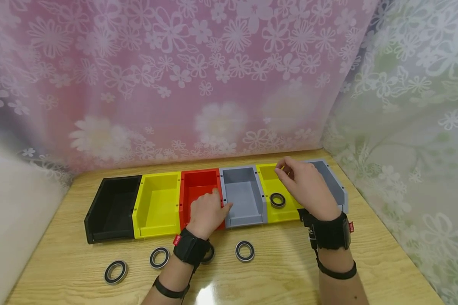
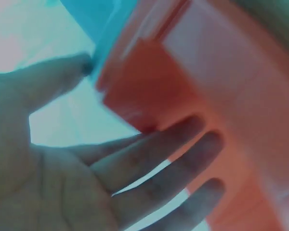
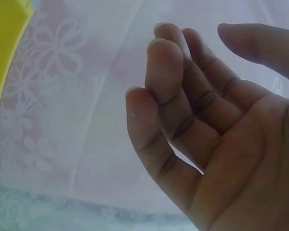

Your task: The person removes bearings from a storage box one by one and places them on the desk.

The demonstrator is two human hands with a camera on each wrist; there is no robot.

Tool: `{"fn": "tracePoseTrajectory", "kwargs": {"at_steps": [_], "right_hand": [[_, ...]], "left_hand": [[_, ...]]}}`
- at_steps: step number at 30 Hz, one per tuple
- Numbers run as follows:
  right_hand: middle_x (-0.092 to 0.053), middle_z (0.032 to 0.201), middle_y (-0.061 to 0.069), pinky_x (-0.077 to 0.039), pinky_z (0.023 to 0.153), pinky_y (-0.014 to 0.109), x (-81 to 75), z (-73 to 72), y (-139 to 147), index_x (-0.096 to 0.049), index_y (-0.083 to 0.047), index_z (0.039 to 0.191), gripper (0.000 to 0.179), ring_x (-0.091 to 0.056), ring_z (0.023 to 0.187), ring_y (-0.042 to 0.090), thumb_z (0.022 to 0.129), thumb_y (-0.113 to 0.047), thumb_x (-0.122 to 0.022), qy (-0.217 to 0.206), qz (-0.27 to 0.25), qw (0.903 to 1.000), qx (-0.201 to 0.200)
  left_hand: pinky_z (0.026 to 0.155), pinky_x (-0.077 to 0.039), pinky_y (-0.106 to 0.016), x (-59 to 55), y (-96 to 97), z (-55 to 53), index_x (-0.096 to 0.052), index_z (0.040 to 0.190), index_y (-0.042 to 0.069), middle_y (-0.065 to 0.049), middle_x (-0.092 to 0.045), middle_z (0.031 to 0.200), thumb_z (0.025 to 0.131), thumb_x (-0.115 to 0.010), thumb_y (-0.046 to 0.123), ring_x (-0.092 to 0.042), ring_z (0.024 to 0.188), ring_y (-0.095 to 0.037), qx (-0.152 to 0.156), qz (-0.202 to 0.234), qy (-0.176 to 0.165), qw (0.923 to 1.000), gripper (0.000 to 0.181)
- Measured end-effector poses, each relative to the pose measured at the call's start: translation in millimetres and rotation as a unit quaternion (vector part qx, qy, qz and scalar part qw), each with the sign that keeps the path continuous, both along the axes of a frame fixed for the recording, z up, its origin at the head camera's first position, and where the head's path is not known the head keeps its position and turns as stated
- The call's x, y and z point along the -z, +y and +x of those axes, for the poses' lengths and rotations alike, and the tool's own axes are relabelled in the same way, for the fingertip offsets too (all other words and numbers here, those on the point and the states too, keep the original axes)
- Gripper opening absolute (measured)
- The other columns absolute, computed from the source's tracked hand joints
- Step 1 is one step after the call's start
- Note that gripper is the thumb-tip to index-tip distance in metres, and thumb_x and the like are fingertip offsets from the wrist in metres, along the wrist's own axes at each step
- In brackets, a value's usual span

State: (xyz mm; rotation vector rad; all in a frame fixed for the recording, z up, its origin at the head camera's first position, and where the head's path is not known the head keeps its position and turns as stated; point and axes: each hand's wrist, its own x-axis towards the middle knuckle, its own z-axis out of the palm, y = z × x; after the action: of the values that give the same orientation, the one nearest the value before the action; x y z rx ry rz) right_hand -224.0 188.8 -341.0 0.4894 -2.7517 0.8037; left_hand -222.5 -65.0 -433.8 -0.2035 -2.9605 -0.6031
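Observation:
My left hand (image 1: 207,212) is at the front of the red bin (image 1: 200,178), fingers extended and spread over it in the left wrist view, holding nothing. Its thumb points toward the grey bin (image 1: 242,197) beside it. Above the right-hand yellow bin (image 1: 265,170), my right hand (image 1: 307,184) is raised with loosely bent fingers; the right wrist view shows a gap between thumb and fingertips. A ball bearing (image 1: 277,200) lies at the front of that yellow bin, left of the right hand.
The bins stand side by side, with a black bin (image 1: 116,207) at the left end, another yellow bin (image 1: 158,207) next to it and a grey bin (image 1: 333,184) far right. Several bearings lie in front, including one bearing (image 1: 244,251) and another (image 1: 211,253) partly behind my left wrist.

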Motion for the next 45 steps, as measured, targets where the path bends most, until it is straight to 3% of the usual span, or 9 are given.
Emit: {"fn": "tracePoseTrajectory", "kwargs": {"at_steps": [3,6,11,16,22,26,29,35,45], "right_hand": [[-0.064,0.080,0.003,-0.041,0.058,0.035,-1.7,-1.8,7,-0.066,-0.011,0.112,0.018,-0.049,0.059,0.019,0.108,-0.025,-0.057,-0.009,0.002,0.9999,0.007],[-0.063,0.080,0.004,-0.040,0.057,0.035,-2.1,-3.8,10,-0.066,-0.010,0.113,0.020,-0.048,0.058,0.020,0.108,-0.026,-0.056,-0.016,0.001,0.9998,0.008],[-0.062,0.078,0.005,-0.040,0.054,0.034,-0.4,-4.9,15,-0.065,-0.009,0.114,0.019,-0.047,0.056,0.020,0.108,-0.025,-0.057,-0.021,-0.001,0.9996,0.016],[-0.061,0.078,0.005,-0.040,0.054,0.034,1.9,-6.3,17,-0.065,-0.008,0.115,0.019,-0.047,0.055,0.020,0.108,-0.023,-0.057,-0.025,-0.001,0.9996,0.017],[-0.065,0.083,0.007,-0.042,0.056,0.035,5.4,-10.4,16,-0.065,-0.009,0.115,0.020,-0.049,0.058,0.020,0.108,-0.026,-0.057,-0.043,-0.001,0.9990,0.015],[-0.066,0.086,0.005,-0.044,0.059,0.037,7.9,-12.5,15,-0.065,-0.011,0.115,0.019,-0.052,0.061,0.020,0.107,-0.026,-0.057,-0.053,0.000,0.9985,0.013],[-0.067,0.085,0.005,-0.045,0.059,0.037,9.0,-13.6,15,-0.065,-0.011,0.115,0.019,-0.053,0.061,0.020,0.107,-0.026,-0.057,-0.055,0.000,0.9984,0.012],[-0.067,0.087,0.005,-0.045,0.058,0.037,9.1,-14.7,14,-0.065,-0.011,0.116,0.019,-0.053,0.060,0.019,0.108,-0.026,-0.057,-0.058,0.002,0.9983,0.010],[-0.070,0.094,0.009,-0.049,0.063,0.037,22.1,-24.2,14,-0.066,-0.008,0.115,0.020,-0.061,0.071,0.019,0.106,-0.025,-0.061,-0.083,0.009,0.9965,-0.006]], "left_hand": [[0.069,-0.055,-0.040,-8.7,6.4,2.3,-0.065,0.115,-0.002,-0.014,-0.070,0.089,0.088,-0.083,0.036,-0.062,0.079,-0.029,0.003,-0.015,0.057,0.9982,0.050],[0.091,-0.052,-0.049,-15.2,16.9,4.8,-0.066,0.123,-0.003,-0.018,-0.071,0.115,0.089,-0.082,0.034,-0.061,0.104,-0.036,0.023,-0.026,0.098,0.9945,0.052],[0.089,-0.048,-0.046,-13.0,42.6,4.5,-0.071,0.102,0.002,-0.011,-0.072,0.094,0.092,-0.078,0.036,-0.061,0.100,-0.033,0.066,-0.062,0.117,0.9890,0.036],[0.084,-0.047,-0.044,-11.8,68.3,-3.2,-0.070,0.082,0.008,-0.005,-0.063,0.072,0.095,-0.073,0.039,-0.061,0.090,-0.028,0.072,-0.082,0.095,0.9895,0.033],[0.099,-0.045,-0.056,-10.3,93.1,-17.1,-0.077,0.094,0.009,-0.006,-0.072,0.085,0.095,-0.069,0.054,-0.065,0.098,-0.029,0.072,-0.106,0.049,0.9906,0.045],[0.091,-0.049,-0.048,-5.0,105.1,-21.5,-0.077,0.093,0.008,-0.005,-0.069,0.079,0.094,-0.068,0.058,-0.067,0.090,-0.025,0.062,-0.128,0.046,0.9888,0.051],[0.082,-0.048,-0.044,-2.4,109.5,-24.1,-0.072,0.081,0.010,-0.003,-0.062,0.071,0.093,-0.069,0.059,-0.065,0.082,-0.022,0.052,-0.130,0.048,0.9890,0.050],[0.083,-0.048,-0.045,-2.9,111.3,-25.9,-0.055,0.059,0.018,0.003,-0.047,0.059,0.092,-0.070,0.059,-0.058,0.065,-0.018,0.058,-0.131,0.020,0.9894,0.055],[0.093,-0.050,-0.053,-1.8,110.4,-24.1,-0.053,0.057,0.018,0.004,-0.045,0.053,0.093,-0.072,0.054,-0.057,0.058,-0.019,0.071,-0.093,-0.003,0.9931,0.055]]}}
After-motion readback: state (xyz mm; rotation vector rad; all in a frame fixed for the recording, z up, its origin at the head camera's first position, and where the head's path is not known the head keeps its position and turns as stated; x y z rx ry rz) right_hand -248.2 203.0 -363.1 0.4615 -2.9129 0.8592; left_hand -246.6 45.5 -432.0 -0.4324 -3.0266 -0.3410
